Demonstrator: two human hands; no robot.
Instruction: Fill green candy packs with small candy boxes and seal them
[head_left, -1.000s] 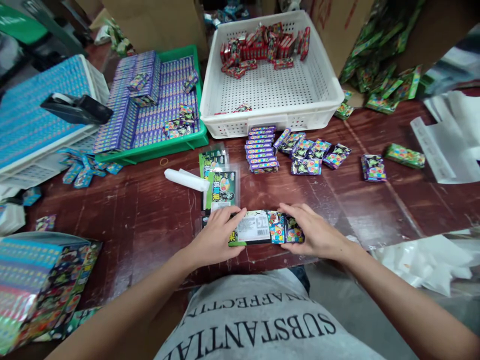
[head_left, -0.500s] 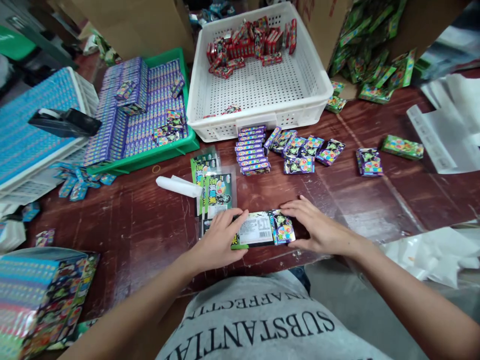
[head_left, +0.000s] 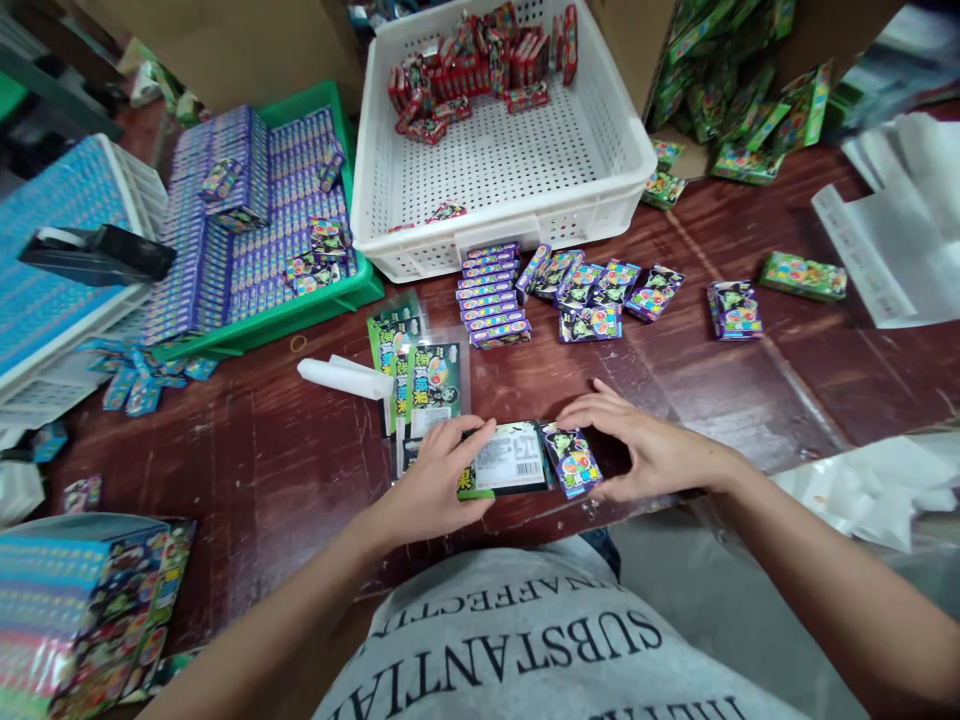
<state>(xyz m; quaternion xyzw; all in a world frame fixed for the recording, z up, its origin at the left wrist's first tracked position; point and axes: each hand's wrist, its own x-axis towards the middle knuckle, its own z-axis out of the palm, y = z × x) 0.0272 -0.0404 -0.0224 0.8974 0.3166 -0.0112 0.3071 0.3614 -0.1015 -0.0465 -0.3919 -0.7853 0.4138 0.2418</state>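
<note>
My left hand (head_left: 439,482) is closed on a dark printed packet (head_left: 511,462) with a white barcode label, lying at the table's front edge. Against the packet's right end is a small purple candy box (head_left: 573,460), tilted so that a narrow gap shows at its lower side. The thumb and fingers of my right hand (head_left: 649,448) grip this box at its top and bottom edges. Just beyond my left hand lie several flat green-and-black printed bags (head_left: 431,375), overlapping. Whether the packet is a bag or a carton, I cannot make out.
Behind sit a row of purple boxes (head_left: 491,298), loose purple boxes (head_left: 590,322) and a white crate (head_left: 487,190) of red boxes. A green tray (head_left: 367,290) stands left, with a tape dispenser (head_left: 101,255) beyond. A green box (head_left: 802,276) lies right.
The purple candy box has turned from square against the packet to a slant, its lower end swinging right with my right hand. My left hand stays on the packet. The view has shifted slightly.
</note>
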